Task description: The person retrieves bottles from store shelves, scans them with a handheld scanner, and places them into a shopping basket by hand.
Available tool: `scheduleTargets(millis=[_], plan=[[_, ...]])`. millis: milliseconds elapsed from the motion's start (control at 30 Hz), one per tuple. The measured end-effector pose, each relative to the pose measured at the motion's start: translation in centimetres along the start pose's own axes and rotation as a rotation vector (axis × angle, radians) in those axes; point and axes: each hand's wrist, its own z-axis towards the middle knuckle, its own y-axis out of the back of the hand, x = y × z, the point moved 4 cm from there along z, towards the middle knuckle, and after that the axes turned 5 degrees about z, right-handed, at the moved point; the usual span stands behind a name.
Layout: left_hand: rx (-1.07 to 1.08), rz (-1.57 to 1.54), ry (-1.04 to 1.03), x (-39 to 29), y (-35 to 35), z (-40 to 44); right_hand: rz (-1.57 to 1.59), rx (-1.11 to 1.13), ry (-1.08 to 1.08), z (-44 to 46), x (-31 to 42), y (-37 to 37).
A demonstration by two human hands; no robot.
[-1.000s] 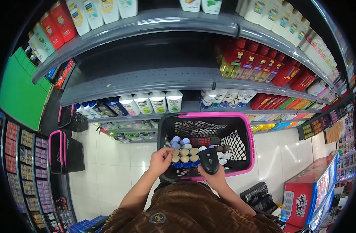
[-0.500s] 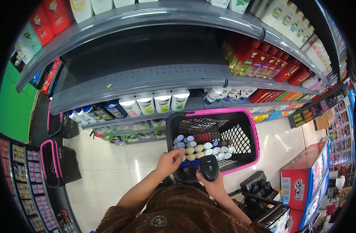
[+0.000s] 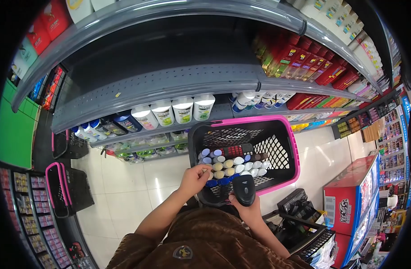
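Note:
A black shopping basket [image 3: 297, 154] with a pink rim stands in front of me. Inside, toward its left and middle, several capped bottles [image 3: 229, 164] stand in rows, with cream, white, lilac and blue tops. My left hand [image 3: 194, 180] reaches over the basket's left side, its fingers closed at a cream-capped bottle [image 3: 210, 175] at the edge of the group. The fingers partly hide that bottle. In my right hand [image 3: 250, 210] is a black barcode scanner [image 3: 244, 190], held upright over the basket's near side, with fingers wrapped round its handle.
Grey shelves [image 3: 160, 89] face me, with white shampoo bottles [image 3: 183, 110] and red boxes [image 3: 299, 60] on them. Two more black baskets [image 3: 80, 193] with pink handles are at the left. A red and blue freezer [image 3: 346, 201] stands at the right, near a black cart [image 3: 299, 208].
The scanner has shifted slightly right relative to the basket, uncovering more blue caps. My left hand stays at the same cream-capped bottle. The whole view has tilted a little.

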Motion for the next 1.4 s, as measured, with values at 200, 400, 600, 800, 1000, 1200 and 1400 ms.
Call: scheduleTargets(millis=[200,400,600,800,1000,1200,1400], plan=[[-0.17,-0.042,0.048,0.2,-0.3,1.5,0.048,0.029,-0.017,1.4,-0.2,2.9],[-0.15,0.045,0.171,1.5,-2.8,4.2,0.091,0.063,-0.116,3.1,-1.0,7.9],[-0.042,0.494,0.149,4.7,-6.6,10.5,0.061,0.077,-0.16,4.8,-2.8,13.3],[0.163,0.986,0.36,13.0,-9.7,16.1,0.051,0.089,-0.203,6.0,-4.4,17.1],[0.258,1.119,0.403,13.8,-12.4,16.6,-0.033,0.075,-0.203,6.4,-4.1,20.3],[0.126,1.231,0.525,17.9,-12.1,17.6,-0.03,0.051,-0.298,6.5,-5.5,22.5],[0.207,1.252,0.437,20.4,-11.0,18.4,-0.039,0.04,-0.302,7.0,-5.8,23.3]])
